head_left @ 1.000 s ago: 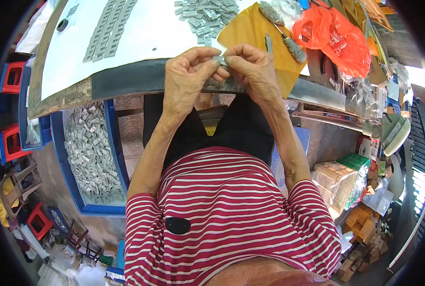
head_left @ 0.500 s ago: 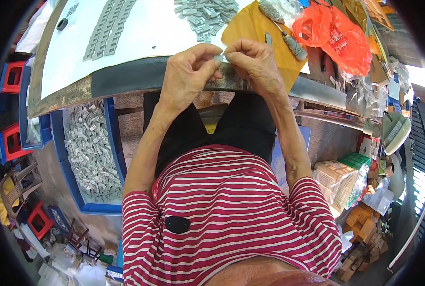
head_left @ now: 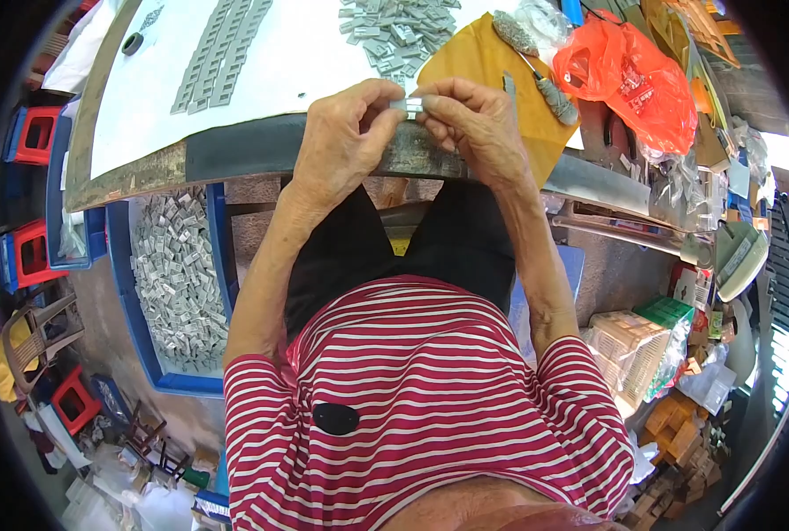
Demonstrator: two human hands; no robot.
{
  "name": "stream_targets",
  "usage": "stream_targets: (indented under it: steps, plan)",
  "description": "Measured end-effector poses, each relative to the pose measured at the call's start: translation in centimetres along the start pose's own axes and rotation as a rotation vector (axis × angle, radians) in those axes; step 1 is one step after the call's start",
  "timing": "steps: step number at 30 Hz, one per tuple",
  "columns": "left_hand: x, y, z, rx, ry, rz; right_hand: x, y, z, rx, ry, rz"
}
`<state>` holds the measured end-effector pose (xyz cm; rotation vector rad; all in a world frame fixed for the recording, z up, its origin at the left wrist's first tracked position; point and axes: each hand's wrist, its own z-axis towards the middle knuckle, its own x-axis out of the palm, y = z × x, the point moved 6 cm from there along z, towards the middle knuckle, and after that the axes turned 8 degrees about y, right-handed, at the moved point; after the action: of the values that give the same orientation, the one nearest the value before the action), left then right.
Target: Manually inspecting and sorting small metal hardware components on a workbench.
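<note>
Both hands meet over the table's near edge, pinching one small grey rectangular piece (head_left: 413,104) between them. My left hand (head_left: 346,128) grips its left end with thumb and forefinger. At the other end, the thumb and forefinger of my right hand (head_left: 478,124) close on it. A loose heap of similar grey pieces (head_left: 399,35) lies just beyond, on the white table sheet. Farther left, more of these pieces form long rows (head_left: 222,57) side by side. The fingertips partly cover the held piece.
A blue tray (head_left: 182,383) full of small grey pieces sits low at my left. On the table's right are a yellow-brown cloth (head_left: 465,66), a tool with a wrapped handle (head_left: 555,99) and a red plastic bag (head_left: 629,80). A dark ring (head_left: 133,42) lies far left.
The hands have drawn slightly apart, and more of the small grey piece shows between the fingertips. The whole view has shifted a little, with the table appearing farther right.
</note>
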<state>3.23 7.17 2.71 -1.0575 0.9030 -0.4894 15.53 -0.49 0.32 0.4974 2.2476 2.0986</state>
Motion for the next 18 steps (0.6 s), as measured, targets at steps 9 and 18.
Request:
stream_targets:
  steps: [9, 18]
  plan:
    - [-0.2, -1.2, 0.0, 0.136, -0.069, 0.210, 0.5, 0.0, 0.4, -0.009, -0.039, -0.033]
    - [-0.9, -1.4, 0.7, 0.202, -0.081, 0.288, 0.6, 0.4, 1.1, -0.032, -0.125, -0.064]
